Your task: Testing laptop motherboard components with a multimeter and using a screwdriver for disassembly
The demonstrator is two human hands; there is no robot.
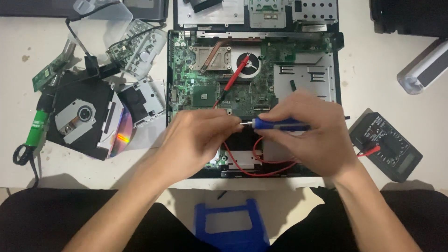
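From the head camera, both hands meet over the front edge of an opened laptop (326,51) lying on the white worktop (373,84). The right hand (317,135) is closed around the blue handle of a screwdriver (280,124), held level so its metal end points left; the left hand (198,137) pinches that end with thumb and fingertips – probably to steady or fit the tip, though the tip itself is hidden between the fingers. Below the hands a red wire (261,163) loops across the laptop's lower part, and a red probe (235,74) lies on the circuit board near the fan (247,63). A black meter (387,147) sits at the right, within easy reach – a disc drive (84,119) and loose parts are pushed off to the left.
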